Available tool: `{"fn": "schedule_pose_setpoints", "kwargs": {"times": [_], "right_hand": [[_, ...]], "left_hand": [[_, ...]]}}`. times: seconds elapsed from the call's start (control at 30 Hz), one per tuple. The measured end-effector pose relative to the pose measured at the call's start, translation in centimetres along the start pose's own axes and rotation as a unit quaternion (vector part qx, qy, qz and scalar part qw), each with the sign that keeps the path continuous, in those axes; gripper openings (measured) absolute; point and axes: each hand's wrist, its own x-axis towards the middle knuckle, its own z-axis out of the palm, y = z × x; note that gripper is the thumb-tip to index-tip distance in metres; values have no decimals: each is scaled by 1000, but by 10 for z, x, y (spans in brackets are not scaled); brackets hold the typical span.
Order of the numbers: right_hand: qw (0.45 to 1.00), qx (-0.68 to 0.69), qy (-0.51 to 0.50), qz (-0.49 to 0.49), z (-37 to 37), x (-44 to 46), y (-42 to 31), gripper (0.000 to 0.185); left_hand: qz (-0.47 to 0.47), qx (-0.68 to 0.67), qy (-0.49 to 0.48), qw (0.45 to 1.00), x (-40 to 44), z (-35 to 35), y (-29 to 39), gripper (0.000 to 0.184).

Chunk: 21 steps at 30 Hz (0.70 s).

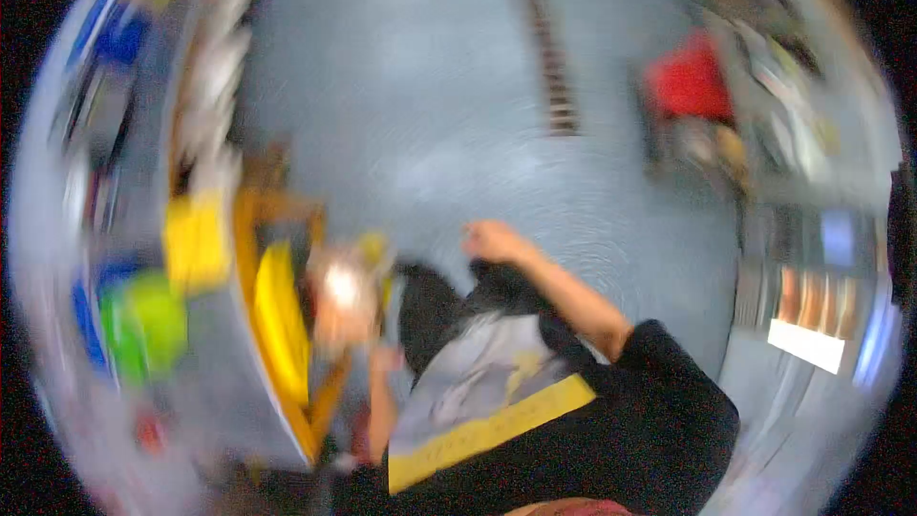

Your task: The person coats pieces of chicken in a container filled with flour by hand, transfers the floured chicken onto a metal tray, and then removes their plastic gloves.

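My right hand (495,241) is in front of my body, above the blue-grey floor (430,134), with its fingers smeared by motion. Nothing can be made out in it. My left hand (385,360) hangs low on the left, beside a blurred pale, shiny item (346,296) near the yellow frame; whether the two touch is unclear. The black shirt (659,401) I wear has a grey print with a yellow band (492,430).
On the left stands a workbench (239,354) with a yellow box (198,241), a green round object (145,325) and a yellow panel (282,330) at its side. A dark strip (552,67) crosses the floor. A red object (690,78) is at the right.
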Motion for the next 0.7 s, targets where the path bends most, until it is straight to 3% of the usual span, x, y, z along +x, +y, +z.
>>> {"fn": "schedule_pose_setpoints", "kwargs": {"times": [0.1, 0.13, 0.2, 0.23, 0.27, 0.33, 0.37, 0.43, 0.47, 0.53, 0.6, 0.67, 0.7], "right_hand": [[986, -4, 90, 143, -60, -74, 113, 35], [971, 23, 219, 96, -60, -100, 165, 29], [955, 63, 226, 180, -113, -170, 223, 24], [940, 77, 283, 171, -130, -206, 256, 23], [926, 81, 327, 172, -127, -183, 212, 22], [872, 139, 424, 202, -136, -226, 247, 26], [866, 135, 433, 208, -137, -208, 222, 26], [728, 222, 571, 307, -156, -247, 225, 27], [727, 227, 572, 306, -170, -275, 237, 27], [595, 441, 641, 203, -200, -314, 238, 32], [546, 477, 689, -9, -262, -347, 203, 32], [534, 458, 693, -159, -335, -398, 138, 26], [552, 337, 741, -182, -349, -417, 119, 18]], "left_hand": [[75, 79, 4, 994, 61, -20, 92, 29], [92, 102, 9, 990, 78, -18, 126, 29], [119, 151, 27, 981, 97, -2, 209, 29], [135, 173, 40, 975, 107, 7, 254, 30], [152, 192, 34, 969, 139, -14, 255, 30], [187, 225, 57, 954, 161, -7, 302, 30], [217, 240, 62, 944, 193, -28, 314, 30], [272, 262, 68, 924, 212, -16, 385, 32], [302, 271, 72, 911, 223, -3, 427, 35], [270, 96, 75, 955, 237, 27, 490, 33], [293, 149, -21, 944, 199, 17, 563, 27], [248, 227, -14, 942, 184, 15, 612, 22], [233, 208, -26, 950, 198, 16, 614, 21]]}}
